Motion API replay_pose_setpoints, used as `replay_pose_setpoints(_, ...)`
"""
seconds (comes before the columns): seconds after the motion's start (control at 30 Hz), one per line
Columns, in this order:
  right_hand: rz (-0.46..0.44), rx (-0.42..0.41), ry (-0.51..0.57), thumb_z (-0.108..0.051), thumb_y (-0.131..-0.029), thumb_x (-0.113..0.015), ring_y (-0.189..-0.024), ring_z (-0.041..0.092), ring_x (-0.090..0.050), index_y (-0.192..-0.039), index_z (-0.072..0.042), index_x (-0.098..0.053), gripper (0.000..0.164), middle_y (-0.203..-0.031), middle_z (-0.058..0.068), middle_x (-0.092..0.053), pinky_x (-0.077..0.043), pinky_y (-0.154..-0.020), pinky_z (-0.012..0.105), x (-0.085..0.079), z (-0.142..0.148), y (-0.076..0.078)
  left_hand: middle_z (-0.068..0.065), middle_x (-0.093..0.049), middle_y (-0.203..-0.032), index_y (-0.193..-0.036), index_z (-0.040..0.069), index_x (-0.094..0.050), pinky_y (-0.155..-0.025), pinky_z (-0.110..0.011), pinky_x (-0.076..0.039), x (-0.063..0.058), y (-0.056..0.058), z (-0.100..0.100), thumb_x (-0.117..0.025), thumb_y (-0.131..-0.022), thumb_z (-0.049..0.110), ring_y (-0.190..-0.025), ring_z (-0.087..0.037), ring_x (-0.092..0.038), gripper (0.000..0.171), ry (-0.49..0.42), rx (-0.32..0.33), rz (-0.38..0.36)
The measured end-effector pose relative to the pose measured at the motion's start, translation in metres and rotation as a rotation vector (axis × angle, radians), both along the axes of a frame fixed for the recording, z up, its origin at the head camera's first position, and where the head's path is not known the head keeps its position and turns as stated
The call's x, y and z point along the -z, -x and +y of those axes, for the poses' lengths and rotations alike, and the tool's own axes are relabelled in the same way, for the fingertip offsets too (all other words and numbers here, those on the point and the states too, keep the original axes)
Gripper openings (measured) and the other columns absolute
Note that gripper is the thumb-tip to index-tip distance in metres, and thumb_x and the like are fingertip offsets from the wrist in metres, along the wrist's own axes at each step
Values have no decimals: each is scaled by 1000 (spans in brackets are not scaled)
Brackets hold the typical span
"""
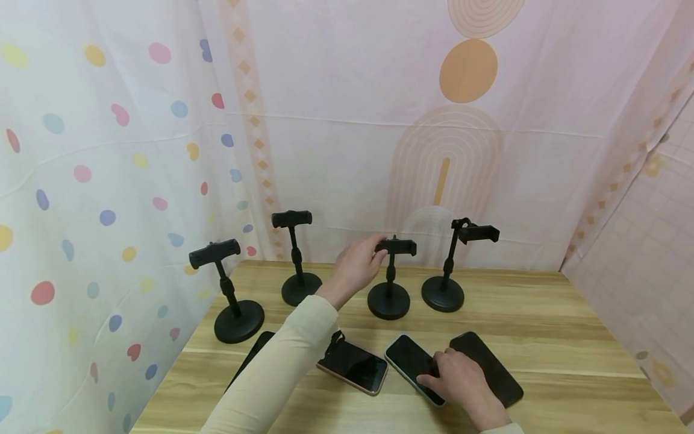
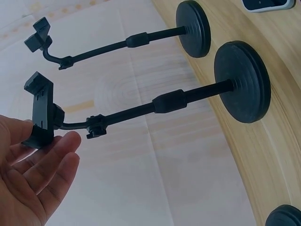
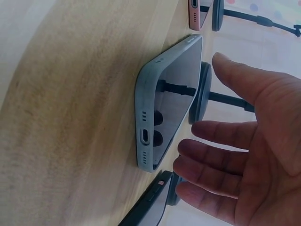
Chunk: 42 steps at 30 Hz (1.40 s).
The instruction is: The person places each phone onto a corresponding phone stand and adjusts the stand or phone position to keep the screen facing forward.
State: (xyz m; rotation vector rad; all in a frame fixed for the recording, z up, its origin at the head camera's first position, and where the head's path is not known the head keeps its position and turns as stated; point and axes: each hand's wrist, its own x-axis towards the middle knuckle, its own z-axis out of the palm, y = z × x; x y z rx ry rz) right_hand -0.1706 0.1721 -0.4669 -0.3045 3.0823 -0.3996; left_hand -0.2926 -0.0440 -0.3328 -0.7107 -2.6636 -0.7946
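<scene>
My left hand (image 1: 355, 266) pinches one end of the clamp on a black phone stand (image 1: 389, 303). In the left wrist view the thumb and fingers of the left hand (image 2: 37, 176) meet at the lower end of that clamp (image 2: 43, 110), while the round base rests on the table. Over a phone in a pale case (image 1: 408, 355), my right hand (image 1: 461, 380) hovers with relaxed, spread fingers. The right wrist view shows a gap between this hand (image 3: 263, 150) and the pale-cased phone (image 3: 146, 117), which lies screen up.
More black stands stand at the left (image 1: 238, 321), back left (image 1: 300, 289) and right (image 1: 443, 294). A pink-edged phone (image 1: 355, 366) lies left of the pale-cased one, a dark phone (image 1: 488, 367) to its right. Another dark phone (image 1: 255, 349) is partly hidden by the left sleeve. Curtains hang behind the wooden table (image 1: 564, 361).
</scene>
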Motion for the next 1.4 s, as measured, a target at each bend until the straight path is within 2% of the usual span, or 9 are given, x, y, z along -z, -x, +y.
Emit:
replay_pose_setpoints(0.17, -15, 13, -6, -47, -78, -81, -74, 25, -61, -95, 0, -68, 51, -88, 13, -63, -51, -64, 45, 2, -1, 1, -10, -68, -120, -140, 9, -54, -84, -41, -52, 1, 0, -2, -55, -104, 23, -98, -22, -66, 39, 4, 4, 3)
replay_pose_setpoints(0.33, -15, 21, -15, -49, -76, -82, -75, 24, -57, -99, 2, -67, 57, -88, 12, -57, -49, -64, 45, 4, -2, 1, -10, -68, -119, -141, 9, -54, -84, -42, -52, 2, 0, -2, -55, -104, 23, -99, -23, -66, 40, 2, 6, 0)
replay_pose_setpoints(0.6, -30, 30, -28, -50, -73, -84, -85, 30, -57, -109, 6, -66, 69, -94, 18, -56, -50, -70, 48, 9, -6, 3, -9, -68, -120, -141, 10, -53, -84, -41, -52, 3, 0, -2, -54, -104, 25, -98, -22, -66, 40, 4, 5, -5)
replay_pose_setpoints(0.93, 0, 19, -25, -53, -67, -87, -78, 27, -52, -106, 7, -66, 74, -88, 15, -52, -49, -65, 46, 15, -10, 2, -8, -68, -120, -141, 11, -53, -83, -40, -52, 4, 0, -2, -54, -104, 25, -99, -21, -66, 40, 12, 7, -1)
replay_pose_setpoints(1.4, -70, 59, -13, -50, -67, -88, -80, 27, -52, -109, 8, -63, 76, -90, 14, -51, -49, -68, 48, 20, -14, 5, -7, -69, -117, -140, 12, -54, -81, -38, -53, 3, 0, -2, -54, -104, 25, -96, -19, -66, 39, 18, 5, 10)
